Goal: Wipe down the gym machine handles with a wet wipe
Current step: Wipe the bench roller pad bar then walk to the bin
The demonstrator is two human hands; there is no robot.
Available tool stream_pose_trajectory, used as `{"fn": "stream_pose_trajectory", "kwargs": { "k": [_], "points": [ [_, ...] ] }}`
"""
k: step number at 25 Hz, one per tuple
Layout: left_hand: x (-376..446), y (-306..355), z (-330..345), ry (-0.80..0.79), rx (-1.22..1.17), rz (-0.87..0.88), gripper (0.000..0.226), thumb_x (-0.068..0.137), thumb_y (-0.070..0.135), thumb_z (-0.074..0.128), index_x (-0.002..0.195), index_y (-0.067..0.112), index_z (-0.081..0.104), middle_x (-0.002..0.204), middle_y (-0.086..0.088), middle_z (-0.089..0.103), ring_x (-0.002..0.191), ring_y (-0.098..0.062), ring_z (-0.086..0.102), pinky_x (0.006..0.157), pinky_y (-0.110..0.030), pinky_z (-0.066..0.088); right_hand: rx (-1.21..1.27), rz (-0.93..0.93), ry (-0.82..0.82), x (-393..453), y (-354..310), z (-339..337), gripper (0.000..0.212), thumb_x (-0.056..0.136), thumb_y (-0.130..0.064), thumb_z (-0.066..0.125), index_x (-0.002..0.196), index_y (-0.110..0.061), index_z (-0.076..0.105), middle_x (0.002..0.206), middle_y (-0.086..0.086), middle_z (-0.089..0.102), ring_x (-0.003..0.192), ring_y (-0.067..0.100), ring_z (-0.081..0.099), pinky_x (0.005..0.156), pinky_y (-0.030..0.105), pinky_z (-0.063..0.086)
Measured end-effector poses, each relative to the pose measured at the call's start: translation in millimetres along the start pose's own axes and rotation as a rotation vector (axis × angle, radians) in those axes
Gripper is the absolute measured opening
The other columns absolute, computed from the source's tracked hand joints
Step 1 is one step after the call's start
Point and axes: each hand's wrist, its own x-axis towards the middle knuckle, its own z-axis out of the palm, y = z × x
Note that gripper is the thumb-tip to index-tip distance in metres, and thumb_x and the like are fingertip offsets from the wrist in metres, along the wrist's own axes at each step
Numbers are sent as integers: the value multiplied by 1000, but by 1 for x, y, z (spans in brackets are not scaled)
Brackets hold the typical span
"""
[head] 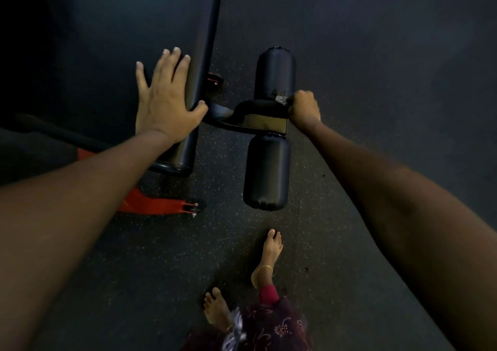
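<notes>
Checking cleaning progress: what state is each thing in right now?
left hand: open, flat on the bench pad.
right hand: fingers curled round the wet wipe.
wet wipe: crumpled, pressed against the machine between the rollers.
bench pad: lying long, steadied.
upper foam roller: scuffed near the wipe.

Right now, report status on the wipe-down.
Left hand flat on bench pad, open. Right hand grips wet wipe at the roller pad joint. Nothing in the way.
</notes>
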Motion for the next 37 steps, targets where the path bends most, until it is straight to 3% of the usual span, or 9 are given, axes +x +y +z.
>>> {"fn": "stream_pose_trajectory", "kwargs": {
  "k": [7,10,14,19,23,27,31,34,37],
  "points": [
    [-1,2,-1,5,-9,3,74,87,39,54,148,10,23,156,-7,16,146,-20,8,116,-51,-3,-3,-26,-7,1,-8,3,27,89,0,51,114,1,62,114,21,55,96,36,60,87,42,51],
    [-1,2,-1,6,-12,0,74,86,37,56,147,10,25,156,-7,17,146,-20,9,116,-51,-3,-4,62,41,6,-2,3,22,89,-2,51,108,2,62,109,20,59,97,35,60,83,41,51],
    [0,2,-3,3,-9,-1,74,86,37,57,147,9,26,156,-8,18,145,-21,10,116,-52,-2,0,-98,-48,2,-19,8,23,89,-4,51,108,0,63,107,22,61,97,37,60,81,41,51],
    [0,2,-2,-8,-12,2,75,85,37,57,147,8,26,155,-9,19,145,-21,10,116,-53,-1,-32,1,11,10,-11,5,25,88,0,49,107,0,64,106,22,63,99,37,59,86,43,50],
    [0,3,-3,-9,-19,-3,74,86,36,57,147,8,26,156,-9,18,145,-21,10,116,-52,-2,27,-137,-88,10,-18,8,24,89,-3,52,107,-1,66,107,22,64,97,36,62,81,38,52],
    [1,2,-2,-8,-14,1,74,86,37,57,147,9,26,156,-9,18,145,-21,10,116,-52,-2,-18,15,-33,15,1,3,24,90,1,47,105,3,64,103,23,63,92,38,62,78,42,52],
    [0,1,-1,-7,-12,-2,74,85,37,57,147,9,26,156,-8,18,145,-21,10,116,-52,-2,41,-116,-108,11,-13,4,29,87,1,51,112,-2,64,110,23,63,100,37,61,88,45,51],
    [0,1,0,-3,-14,3,75,85,37,57,147,9,26,156,-8,18,145,-21,10,115,-52,-2,25,16,-49,20,-6,3,24,88,1,49,107,3,63,107,24,61,97,39,60,83,45,52],
    [1,0,0,3,-14,4,75,85,38,57,147,9,26,156,-8,18,145,-21,10,115,-51,-2,18,-70,-71,14,-21,9,24,89,-3,50,108,2,64,105,25,62,96,40,61,81,45,52]
  ]
}}
